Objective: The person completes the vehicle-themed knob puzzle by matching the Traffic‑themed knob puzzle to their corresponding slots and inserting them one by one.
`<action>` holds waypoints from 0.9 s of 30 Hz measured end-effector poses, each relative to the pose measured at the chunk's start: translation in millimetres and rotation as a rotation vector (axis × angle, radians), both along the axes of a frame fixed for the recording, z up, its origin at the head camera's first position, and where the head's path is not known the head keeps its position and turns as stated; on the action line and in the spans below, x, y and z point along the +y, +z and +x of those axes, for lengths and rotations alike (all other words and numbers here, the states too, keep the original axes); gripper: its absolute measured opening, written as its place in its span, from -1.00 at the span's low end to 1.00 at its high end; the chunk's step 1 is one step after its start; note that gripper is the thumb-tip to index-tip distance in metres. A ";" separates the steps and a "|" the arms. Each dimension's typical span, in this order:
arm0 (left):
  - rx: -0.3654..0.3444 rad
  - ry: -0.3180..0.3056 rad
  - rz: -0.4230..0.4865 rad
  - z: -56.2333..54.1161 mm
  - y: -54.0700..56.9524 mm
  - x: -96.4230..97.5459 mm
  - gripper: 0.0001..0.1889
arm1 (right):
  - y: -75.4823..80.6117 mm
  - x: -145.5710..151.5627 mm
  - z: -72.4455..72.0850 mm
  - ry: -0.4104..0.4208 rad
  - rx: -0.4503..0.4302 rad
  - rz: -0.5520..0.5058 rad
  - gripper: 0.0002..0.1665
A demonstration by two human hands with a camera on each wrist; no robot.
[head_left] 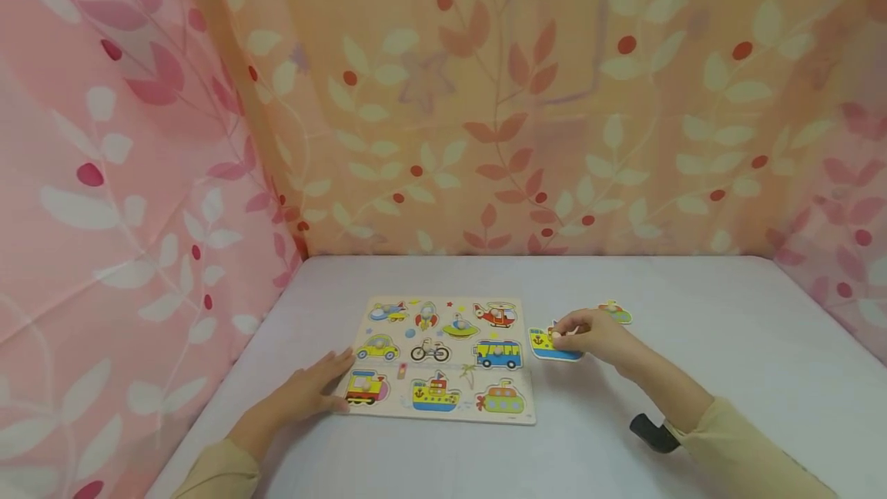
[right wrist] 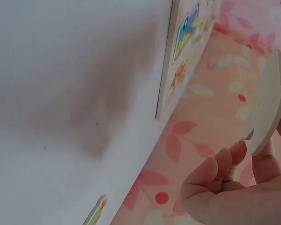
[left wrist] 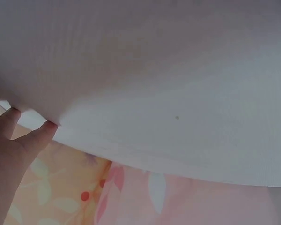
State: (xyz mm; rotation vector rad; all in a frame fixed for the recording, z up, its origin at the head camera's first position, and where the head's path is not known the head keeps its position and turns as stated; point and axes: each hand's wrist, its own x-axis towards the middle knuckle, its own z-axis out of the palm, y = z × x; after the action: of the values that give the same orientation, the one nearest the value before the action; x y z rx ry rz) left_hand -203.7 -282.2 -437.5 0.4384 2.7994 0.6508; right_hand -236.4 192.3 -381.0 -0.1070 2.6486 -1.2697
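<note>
My right hand [head_left: 599,337] pinches a yellow-and-blue ship puzzle piece [head_left: 543,345] just right of the puzzle board. The right wrist view shows the plain pale back of the ship piece [right wrist: 269,105], raised above the table. The wooden puzzle board [head_left: 399,395] carries vehicle pictures, several with small knobs. Along its bottom row, a ship picture [head_left: 435,396] and a submarine picture [head_left: 504,399] show no knobs. My left hand [head_left: 305,391] rests at the board's left edge, fingers stretched out. Beyond my right hand lies a submarine piece [head_left: 617,312], partly hidden by it.
A white cloth-covered table [head_left: 443,460] bears everything. A leaf-patterned curtain [head_left: 499,137] hangs behind it, with pink cloth [head_left: 138,237] along the left side. A black object [head_left: 654,435] shows beside my right sleeve.
</note>
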 end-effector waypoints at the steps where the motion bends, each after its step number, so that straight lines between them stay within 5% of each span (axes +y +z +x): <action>1: 0.000 -0.005 0.001 -0.4 0.3 0.8 -0.09 | -0.4 -2.2 -0.1 -0.001 -0.007 -0.005 -0.66; 27: -0.048 0.039 -0.029 -2.8 0.6 3.1 -0.06 | -15.3 -61.3 0.3 0.050 -0.041 -0.109 -0.85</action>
State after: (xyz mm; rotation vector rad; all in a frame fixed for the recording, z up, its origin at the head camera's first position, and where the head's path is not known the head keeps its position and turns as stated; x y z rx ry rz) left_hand -206.5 -279.2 -436.8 0.3583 2.7750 0.6198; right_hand -236.1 131.1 -396.3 -0.1604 2.5259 -1.3840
